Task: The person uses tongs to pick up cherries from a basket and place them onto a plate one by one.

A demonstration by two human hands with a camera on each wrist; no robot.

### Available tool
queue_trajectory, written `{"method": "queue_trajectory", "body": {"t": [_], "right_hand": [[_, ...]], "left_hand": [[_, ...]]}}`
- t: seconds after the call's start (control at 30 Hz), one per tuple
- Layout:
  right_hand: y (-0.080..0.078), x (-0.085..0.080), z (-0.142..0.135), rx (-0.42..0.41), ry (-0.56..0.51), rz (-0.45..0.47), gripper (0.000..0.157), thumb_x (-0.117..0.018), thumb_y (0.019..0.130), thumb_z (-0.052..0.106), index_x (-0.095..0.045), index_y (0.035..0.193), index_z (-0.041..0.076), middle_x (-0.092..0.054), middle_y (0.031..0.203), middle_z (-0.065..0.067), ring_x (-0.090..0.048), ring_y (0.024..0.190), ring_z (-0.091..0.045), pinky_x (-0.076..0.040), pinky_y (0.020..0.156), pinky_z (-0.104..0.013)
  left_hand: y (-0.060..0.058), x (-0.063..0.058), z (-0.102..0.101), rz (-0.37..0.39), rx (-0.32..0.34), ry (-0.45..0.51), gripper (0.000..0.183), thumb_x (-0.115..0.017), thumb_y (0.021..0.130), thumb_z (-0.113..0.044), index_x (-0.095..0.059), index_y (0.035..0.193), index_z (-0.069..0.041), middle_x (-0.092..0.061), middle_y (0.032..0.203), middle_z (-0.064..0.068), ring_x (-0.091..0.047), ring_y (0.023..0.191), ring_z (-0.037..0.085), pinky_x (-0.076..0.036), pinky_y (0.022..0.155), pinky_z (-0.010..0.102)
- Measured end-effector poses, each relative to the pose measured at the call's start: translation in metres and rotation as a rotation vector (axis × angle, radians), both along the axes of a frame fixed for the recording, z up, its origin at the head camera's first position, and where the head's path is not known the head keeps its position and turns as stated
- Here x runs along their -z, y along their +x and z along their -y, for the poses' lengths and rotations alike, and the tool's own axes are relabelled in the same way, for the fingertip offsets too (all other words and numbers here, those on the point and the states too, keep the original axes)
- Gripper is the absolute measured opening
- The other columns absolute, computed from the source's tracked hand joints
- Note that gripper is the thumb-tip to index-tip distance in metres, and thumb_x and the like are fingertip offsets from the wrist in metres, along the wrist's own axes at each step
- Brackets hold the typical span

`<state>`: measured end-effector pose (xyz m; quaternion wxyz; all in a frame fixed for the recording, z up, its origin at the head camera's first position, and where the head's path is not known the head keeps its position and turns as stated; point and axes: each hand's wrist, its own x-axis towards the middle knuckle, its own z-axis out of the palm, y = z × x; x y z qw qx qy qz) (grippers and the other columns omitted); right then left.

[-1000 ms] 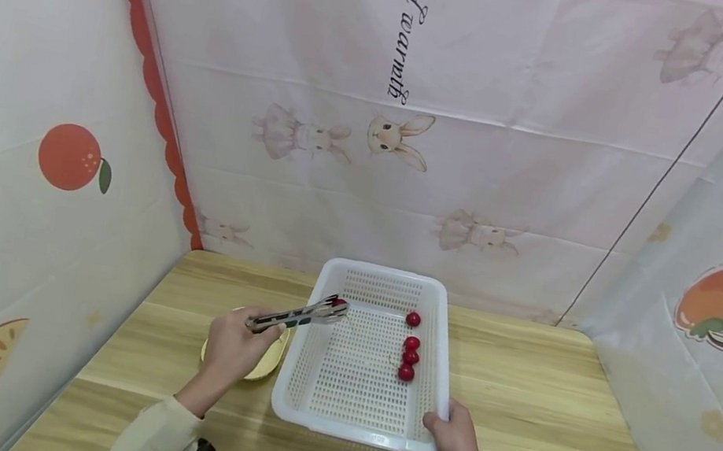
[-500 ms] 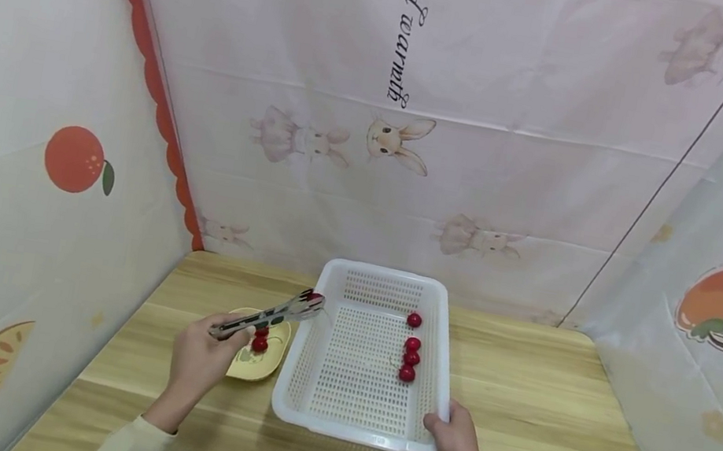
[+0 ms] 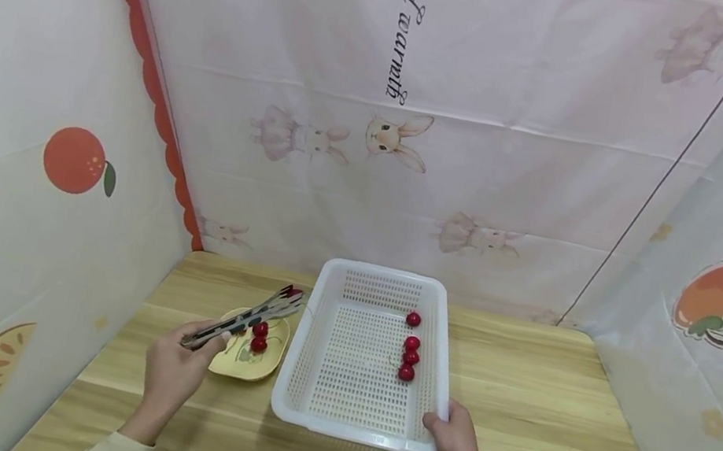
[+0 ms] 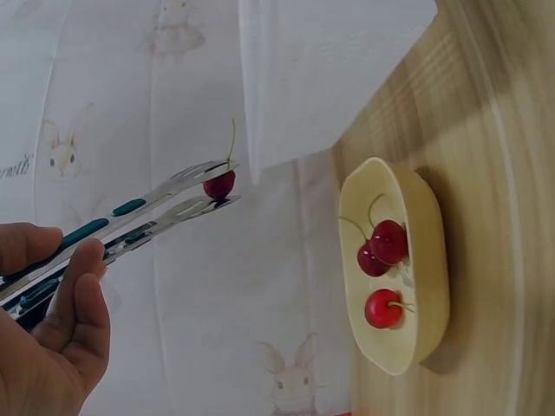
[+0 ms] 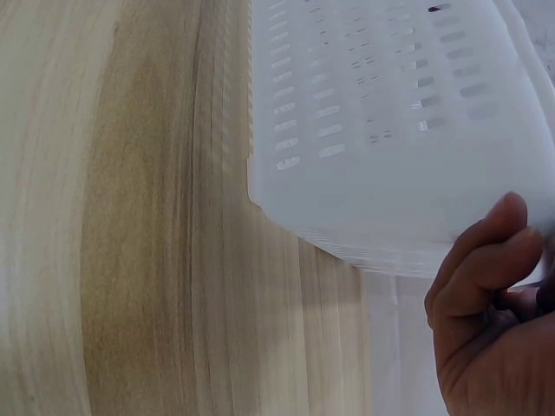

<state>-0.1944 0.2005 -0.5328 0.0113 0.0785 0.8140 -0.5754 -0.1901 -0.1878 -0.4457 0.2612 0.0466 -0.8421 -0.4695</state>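
My left hand [image 3: 175, 370] grips metal tongs [image 3: 240, 323] with dark green inlays. Between the tong tips a dark red cherry [image 4: 219, 185] is pinched, its thin stem pointing up in the left wrist view. The tips hang over the table near the far edge of a small yellow dish [image 4: 434, 277], left of the basket. Inside that dish lie three cherries [image 4: 388, 242] with stems. A white perforated plastic basket [image 3: 362, 437] stands at the centre, and my right hand [image 3: 457, 437] holds its near right corner, thumb over the rim.
Several cherries [image 3: 409, 358] lie along the right side of the basket floor. The wooden table [image 3: 537, 422] is bounded by a printed fabric wall [image 3: 304, 224] at the back and more fabric on both sides.
My left hand has moved left and toward me, carrying the tongs and the cherry from above the basket to beside it, uncovering the dish. The right hand and basket stay put.
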Motion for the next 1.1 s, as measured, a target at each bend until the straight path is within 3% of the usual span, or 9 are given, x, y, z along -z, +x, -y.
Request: {"method": "queue_trajectory", "body": {"t": [0.47,0.77,1.1], "right_hand": [[0.000,-0.004,0.001,-0.013,0.012,0.000,0.044,-0.054,0.079,-0.001,-0.049,0.118,-0.019,-0.061,0.096,-0.028,-0.063,0.079,-0.035,-0.052,0.061,-0.042],[0.000,-0.003,0.001,-0.004,0.008,0.015,0.044,-0.053,0.078,-0.001,-0.049,0.119,-0.018,-0.062,0.095,-0.027,-0.063,0.078,-0.036,-0.052,0.059,-0.041],[0.001,-0.004,0.001,-0.002,0.007,0.030,0.044,-0.053,0.079,-0.001,-0.048,0.119,-0.018,-0.062,0.096,-0.026,-0.064,0.077,-0.035,-0.053,0.057,-0.039]], "left_hand": [[0.000,0.034,0.026,0.011,-0.065,-0.032,0.021,-0.076,0.077,-0.012,-0.072,0.094,-0.001,-0.069,0.082,0.013,-0.049,0.049,0.011,-0.038,0.043,0.024],[-0.003,0.056,0.032,0.063,-0.086,-0.051,0.023,-0.076,0.078,-0.016,-0.071,0.095,-0.002,-0.069,0.086,0.014,-0.057,0.061,0.013,-0.042,0.053,0.024],[-0.002,0.064,0.031,0.086,-0.119,-0.098,0.024,-0.078,0.075,-0.017,-0.072,0.093,-0.003,-0.069,0.083,0.012,-0.056,0.061,0.016,-0.040,0.056,0.030]]}}
